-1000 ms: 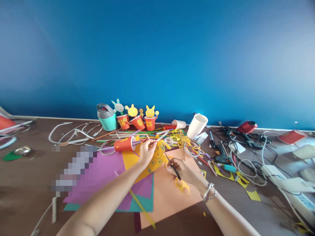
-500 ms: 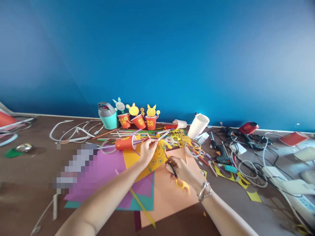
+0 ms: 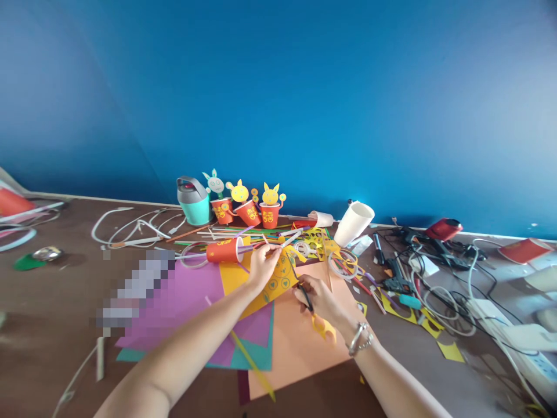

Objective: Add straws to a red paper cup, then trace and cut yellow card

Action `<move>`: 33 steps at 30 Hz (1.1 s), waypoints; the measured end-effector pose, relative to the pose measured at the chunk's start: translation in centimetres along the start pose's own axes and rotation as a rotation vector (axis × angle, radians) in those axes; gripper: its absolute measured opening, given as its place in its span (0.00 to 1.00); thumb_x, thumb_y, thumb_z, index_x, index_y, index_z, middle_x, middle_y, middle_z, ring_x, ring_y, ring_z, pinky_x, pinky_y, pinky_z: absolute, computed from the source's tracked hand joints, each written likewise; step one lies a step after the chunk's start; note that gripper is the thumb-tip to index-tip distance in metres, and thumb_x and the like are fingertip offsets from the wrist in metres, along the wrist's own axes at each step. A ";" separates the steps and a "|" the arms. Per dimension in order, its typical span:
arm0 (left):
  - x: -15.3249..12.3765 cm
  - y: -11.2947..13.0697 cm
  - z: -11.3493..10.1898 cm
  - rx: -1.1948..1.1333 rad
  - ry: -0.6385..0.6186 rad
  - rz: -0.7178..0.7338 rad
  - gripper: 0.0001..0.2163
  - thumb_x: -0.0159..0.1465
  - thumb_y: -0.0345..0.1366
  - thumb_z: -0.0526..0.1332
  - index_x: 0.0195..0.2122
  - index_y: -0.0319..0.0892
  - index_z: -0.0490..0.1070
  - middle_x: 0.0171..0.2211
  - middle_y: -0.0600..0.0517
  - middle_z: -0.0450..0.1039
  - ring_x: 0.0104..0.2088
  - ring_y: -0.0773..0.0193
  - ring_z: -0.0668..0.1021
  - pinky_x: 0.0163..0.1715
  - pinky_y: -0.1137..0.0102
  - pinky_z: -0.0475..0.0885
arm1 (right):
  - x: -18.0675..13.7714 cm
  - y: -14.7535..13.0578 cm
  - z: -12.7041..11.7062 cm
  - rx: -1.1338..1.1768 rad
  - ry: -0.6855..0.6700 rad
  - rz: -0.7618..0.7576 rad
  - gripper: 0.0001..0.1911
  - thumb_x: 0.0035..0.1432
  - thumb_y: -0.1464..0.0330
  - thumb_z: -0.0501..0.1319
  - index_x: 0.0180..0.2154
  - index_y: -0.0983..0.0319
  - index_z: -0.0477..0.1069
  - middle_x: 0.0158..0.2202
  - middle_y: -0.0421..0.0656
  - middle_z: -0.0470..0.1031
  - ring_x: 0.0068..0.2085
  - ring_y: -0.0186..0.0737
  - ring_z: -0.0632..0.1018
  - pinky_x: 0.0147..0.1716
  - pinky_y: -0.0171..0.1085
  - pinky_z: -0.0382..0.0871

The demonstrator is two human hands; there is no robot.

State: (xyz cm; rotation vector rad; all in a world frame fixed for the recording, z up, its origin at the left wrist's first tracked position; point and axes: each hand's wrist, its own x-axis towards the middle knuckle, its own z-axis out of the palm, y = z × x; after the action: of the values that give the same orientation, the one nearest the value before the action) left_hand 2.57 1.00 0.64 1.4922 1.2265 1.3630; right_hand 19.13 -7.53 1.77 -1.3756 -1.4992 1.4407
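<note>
Pinched in my left hand (image 3: 263,268) is a yellow paper sheet (image 3: 275,287) with drawn circles and hearts. A white stick-like piece (image 3: 292,237) lies at those fingertips; whether they grip it too is unclear. My right hand (image 3: 317,295) is closed around black-handled scissors (image 3: 307,299), whose blades reach up to the right edge of the yellow sheet. How far the blades are apart cannot be made out. A curled yellow paper offcut (image 3: 322,328) hangs below the right hand. Orange paper (image 3: 300,348) and purple paper (image 3: 187,307) lie underneath.
A red paper cup (image 3: 223,251) lies on its side left of my left hand. Several red cups with paper animal heads (image 3: 270,216) stand by the wall beside a teal flask (image 3: 195,210). A white cup (image 3: 354,223), a glue gun (image 3: 397,278), cables and a power strip (image 3: 513,334) are rightward.
The view has shifted slightly, so the background sits a little further right. Both hands keep nearly the same place, with the scissors still at the yellow sheet's edge.
</note>
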 end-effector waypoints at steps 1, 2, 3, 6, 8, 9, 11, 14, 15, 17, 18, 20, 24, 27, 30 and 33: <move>0.0 0.0 0.0 -0.004 -0.001 -0.001 0.08 0.58 0.39 0.61 0.31 0.41 0.76 0.32 0.48 0.80 0.36 0.58 0.80 0.39 0.67 0.74 | 0.0 0.1 0.0 0.002 -0.008 -0.007 0.10 0.54 0.62 0.59 0.33 0.63 0.65 0.23 0.36 0.67 0.18 0.31 0.73 0.14 0.27 0.61; 0.0 0.0 0.0 -0.007 -0.001 -0.002 0.08 0.58 0.39 0.61 0.31 0.41 0.76 0.32 0.48 0.80 0.36 0.58 0.80 0.38 0.67 0.74 | 0.0 0.1 0.0 0.005 -0.015 -0.014 0.11 0.54 0.61 0.59 0.33 0.63 0.65 0.22 0.36 0.67 0.19 0.31 0.73 0.14 0.27 0.61; 0.0 0.0 0.0 -0.010 -0.002 -0.004 0.08 0.58 0.39 0.61 0.31 0.41 0.76 0.32 0.48 0.80 0.35 0.58 0.80 0.38 0.67 0.74 | 0.1 0.2 0.0 0.009 -0.021 -0.019 0.11 0.55 0.61 0.59 0.33 0.63 0.65 0.21 0.35 0.67 0.19 0.32 0.73 0.14 0.27 0.61; 0.0 0.0 0.0 -0.016 -0.001 -0.007 0.08 0.58 0.39 0.61 0.31 0.40 0.76 0.32 0.48 0.80 0.35 0.59 0.80 0.38 0.67 0.74 | 0.1 0.3 0.0 0.024 -0.026 -0.023 0.12 0.55 0.60 0.60 0.34 0.63 0.65 0.19 0.35 0.66 0.18 0.32 0.73 0.14 0.27 0.60; 0.0 0.0 0.0 -0.017 -0.001 -0.008 0.08 0.58 0.39 0.61 0.31 0.40 0.76 0.32 0.48 0.80 0.35 0.59 0.80 0.38 0.67 0.74 | 0.1 0.3 0.2 0.039 -0.024 -0.014 0.13 0.54 0.59 0.61 0.34 0.63 0.64 0.19 0.35 0.67 0.18 0.32 0.73 0.14 0.27 0.60; 0.0 0.0 0.0 -0.016 0.000 -0.008 0.08 0.58 0.39 0.61 0.31 0.40 0.76 0.32 0.48 0.80 0.35 0.58 0.80 0.38 0.67 0.74 | 0.1 0.3 0.3 0.050 -0.019 -0.010 0.14 0.53 0.59 0.62 0.34 0.63 0.64 0.19 0.35 0.67 0.18 0.32 0.73 0.14 0.27 0.60; 0.1 0.0 0.0 -0.012 0.002 -0.007 0.08 0.58 0.39 0.61 0.31 0.41 0.76 0.32 0.48 0.80 0.35 0.58 0.80 0.38 0.67 0.74 | 0.0 0.1 0.4 0.066 -0.004 -0.014 0.15 0.53 0.58 0.62 0.33 0.62 0.64 0.18 0.34 0.66 0.17 0.31 0.71 0.13 0.27 0.59; 0.1 -0.1 0.1 -0.005 0.001 -0.008 0.08 0.58 0.39 0.61 0.31 0.41 0.76 0.32 0.48 0.80 0.36 0.58 0.80 0.39 0.66 0.73 | -0.1 -0.1 0.7 0.062 0.020 -0.034 0.14 0.54 0.58 0.61 0.33 0.63 0.64 0.17 0.34 0.65 0.16 0.30 0.69 0.13 0.27 0.58; 0.1 -0.1 0.1 -0.004 -0.001 -0.009 0.08 0.58 0.39 0.61 0.31 0.41 0.76 0.32 0.48 0.80 0.36 0.57 0.80 0.39 0.66 0.73 | -0.1 -0.2 0.8 0.058 0.022 -0.038 0.14 0.54 0.58 0.61 0.33 0.63 0.65 0.17 0.34 0.65 0.16 0.29 0.69 0.13 0.27 0.58; 0.1 -0.2 0.1 -0.002 -0.005 -0.013 0.09 0.58 0.40 0.61 0.31 0.41 0.77 0.32 0.48 0.80 0.36 0.57 0.80 0.39 0.66 0.73 | -0.2 -0.3 0.9 0.057 0.025 -0.043 0.13 0.54 0.59 0.60 0.33 0.63 0.65 0.16 0.35 0.65 0.15 0.29 0.67 0.13 0.27 0.58; 0.1 -0.3 0.1 -0.002 -0.008 -0.015 0.09 0.58 0.40 0.61 0.31 0.41 0.77 0.32 0.48 0.80 0.36 0.57 0.80 0.39 0.66 0.73 | -0.2 -0.4 1.0 0.059 0.028 -0.045 0.13 0.55 0.59 0.60 0.32 0.63 0.65 0.16 0.35 0.65 0.15 0.29 0.67 0.13 0.27 0.57; 0.1 -0.3 0.1 0.000 -0.012 -0.019 0.09 0.58 0.40 0.61 0.32 0.41 0.77 0.33 0.48 0.80 0.36 0.57 0.80 0.39 0.66 0.73 | -0.2 -0.4 1.1 0.061 0.029 -0.044 0.13 0.55 0.59 0.60 0.32 0.62 0.65 0.16 0.34 0.64 0.15 0.29 0.66 0.13 0.27 0.57; 0.1 -0.3 0.0 0.006 -0.017 -0.022 0.09 0.58 0.40 0.61 0.32 0.41 0.77 0.33 0.48 0.80 0.36 0.57 0.80 0.39 0.67 0.73 | -0.1 -0.1 1.0 0.058 0.020 -0.051 0.12 0.55 0.60 0.59 0.33 0.62 0.64 0.15 0.33 0.63 0.15 0.28 0.64 0.13 0.27 0.56; 0.1 -0.3 0.0 0.011 -0.024 -0.020 0.09 0.58 0.39 0.61 0.32 0.41 0.77 0.33 0.48 0.80 0.36 0.58 0.81 0.38 0.67 0.73 | 0.0 0.3 0.8 0.037 0.019 -0.068 0.11 0.56 0.61 0.59 0.33 0.62 0.64 0.16 0.34 0.63 0.15 0.28 0.65 0.13 0.27 0.57; 0.1 -0.2 0.0 0.017 -0.031 -0.021 0.09 0.58 0.39 0.61 0.32 0.41 0.78 0.33 0.48 0.81 0.36 0.57 0.81 0.38 0.67 0.73 | -0.1 0.5 0.7 0.034 0.024 -0.064 0.11 0.56 0.61 0.59 0.32 0.62 0.64 0.17 0.34 0.63 0.16 0.28 0.66 0.13 0.27 0.57; 0.1 -0.1 -0.1 0.022 -0.033 -0.021 0.09 0.58 0.39 0.61 0.33 0.41 0.78 0.33 0.48 0.81 0.36 0.57 0.81 0.38 0.67 0.73 | -0.2 0.3 0.7 0.054 0.018 -0.058 0.11 0.56 0.61 0.58 0.31 0.62 0.63 0.17 0.34 0.62 0.15 0.28 0.66 0.12 0.27 0.57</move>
State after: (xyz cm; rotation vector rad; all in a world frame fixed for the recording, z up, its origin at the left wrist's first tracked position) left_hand 2.51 1.13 0.61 1.5073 1.2364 1.3104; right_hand 18.61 -7.96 1.42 -1.2995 -1.4667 1.4187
